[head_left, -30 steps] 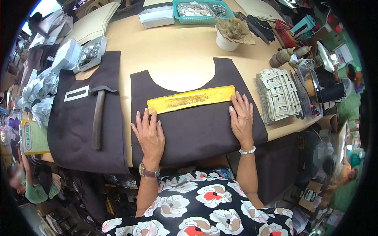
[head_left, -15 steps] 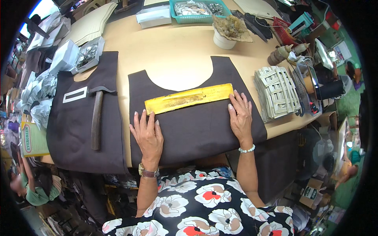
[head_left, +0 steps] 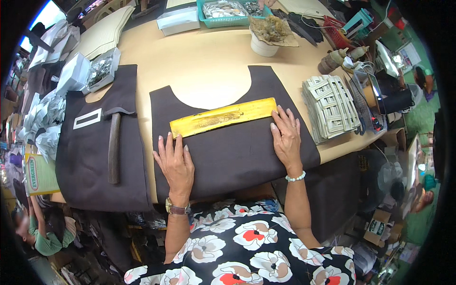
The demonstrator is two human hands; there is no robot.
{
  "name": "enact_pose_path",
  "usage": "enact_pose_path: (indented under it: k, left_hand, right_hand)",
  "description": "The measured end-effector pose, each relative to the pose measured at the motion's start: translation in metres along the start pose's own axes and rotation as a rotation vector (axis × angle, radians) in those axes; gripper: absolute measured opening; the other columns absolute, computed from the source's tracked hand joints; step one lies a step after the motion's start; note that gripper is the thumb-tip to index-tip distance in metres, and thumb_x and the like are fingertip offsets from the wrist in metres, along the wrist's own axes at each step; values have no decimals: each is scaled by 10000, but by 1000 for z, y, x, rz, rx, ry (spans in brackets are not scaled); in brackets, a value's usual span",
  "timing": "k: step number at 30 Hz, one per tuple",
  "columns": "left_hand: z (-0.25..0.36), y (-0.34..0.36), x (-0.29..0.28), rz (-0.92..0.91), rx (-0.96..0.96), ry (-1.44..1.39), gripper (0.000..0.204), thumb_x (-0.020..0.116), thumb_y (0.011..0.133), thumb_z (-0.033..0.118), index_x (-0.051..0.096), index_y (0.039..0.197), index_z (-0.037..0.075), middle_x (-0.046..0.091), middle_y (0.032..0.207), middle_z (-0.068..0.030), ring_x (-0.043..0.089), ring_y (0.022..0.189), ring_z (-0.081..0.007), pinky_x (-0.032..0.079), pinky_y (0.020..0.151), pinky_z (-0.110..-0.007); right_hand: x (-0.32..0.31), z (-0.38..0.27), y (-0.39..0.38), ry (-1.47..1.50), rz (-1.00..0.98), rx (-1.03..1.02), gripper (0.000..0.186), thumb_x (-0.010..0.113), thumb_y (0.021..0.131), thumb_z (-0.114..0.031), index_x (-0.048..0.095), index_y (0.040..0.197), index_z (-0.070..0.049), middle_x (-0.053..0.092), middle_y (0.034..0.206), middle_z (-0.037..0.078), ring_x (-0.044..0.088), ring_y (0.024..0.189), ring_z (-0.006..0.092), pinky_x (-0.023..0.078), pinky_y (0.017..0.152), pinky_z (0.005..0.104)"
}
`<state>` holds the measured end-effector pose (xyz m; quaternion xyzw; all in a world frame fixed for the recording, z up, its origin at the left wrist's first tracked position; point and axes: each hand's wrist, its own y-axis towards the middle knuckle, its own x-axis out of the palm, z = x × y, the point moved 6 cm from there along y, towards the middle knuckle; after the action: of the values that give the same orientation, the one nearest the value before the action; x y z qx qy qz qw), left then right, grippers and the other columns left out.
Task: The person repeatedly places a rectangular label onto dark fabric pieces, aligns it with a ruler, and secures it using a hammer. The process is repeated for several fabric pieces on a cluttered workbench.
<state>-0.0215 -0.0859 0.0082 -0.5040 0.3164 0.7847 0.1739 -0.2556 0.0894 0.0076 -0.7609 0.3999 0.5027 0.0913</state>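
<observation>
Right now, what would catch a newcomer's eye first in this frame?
The long yellow strip lying across the dark brown cut panel at table centre, with the left hand and right hand pressed flat on the panel at either end. To the left, a hammer rests on a second dark panel.

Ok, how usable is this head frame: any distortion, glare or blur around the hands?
Head view: strong fisheye bend, table edge curving, black corners. Light is even and soft, with no harsh shadows. Both the left hand and right hand are sharp on the dark fabric panel; the yellow ruler shows slight sheen.
</observation>
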Motion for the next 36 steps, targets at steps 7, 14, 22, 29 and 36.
enact_pose_path:
  k: [7, 14, 22, 29, 36]
  left_hand:
    - [0, 0, -5, 27, -5, -27, 338, 573, 890, 138, 588, 1218, 55, 514, 1297, -163, 376, 1294, -383, 264, 1031, -620]
    - [1, 1, -4, 25, 5, -31, 340, 580, 885, 135, 588, 1211, 41, 515, 1293, -174, 385, 1284, -393, 267, 1028, -622]
    - [1, 0, -4, 11, 6, -16, 344, 569, 889, 130, 580, 1217, 28, 497, 1316, -178, 374, 1293, -394, 260, 1029, -626]
    - [1, 0, 1, -14, -19, -21, 347, 548, 902, 122, 569, 1240, 45, 490, 1339, -168, 356, 1321, -376, 235, 1050, -624]
    - [2, 0, -2, -7, 5, 62, 345, 535, 908, 129, 562, 1241, 44, 491, 1329, -165, 370, 1310, -363, 253, 1043, -619]
  right_hand:
    - [1, -1, 1, -16, -13, -3, 384, 495, 932, -228, 568, 1287, -102, 472, 1403, 97, 353, 1331, 356, 192, 1112, 526]
    - [1, 0, -1, -16, -27, 9, 369, 482, 942, -252, 584, 1279, -141, 465, 1412, 84, 336, 1346, 347, 175, 1114, 539]
    - [1, -2, 0, -28, -12, -16, 366, 501, 938, -253, 589, 1270, -128, 474, 1400, 94, 343, 1336, 359, 196, 1103, 555]
    - [1, -1, 0, -56, -5, -9, 354, 512, 935, -249, 595, 1261, -136, 480, 1395, 87, 355, 1330, 347, 208, 1098, 557]
    - [2, -3, 0, -48, -12, -20, 351, 509, 941, -255, 594, 1263, -143, 480, 1396, 77, 353, 1334, 340, 203, 1104, 551]
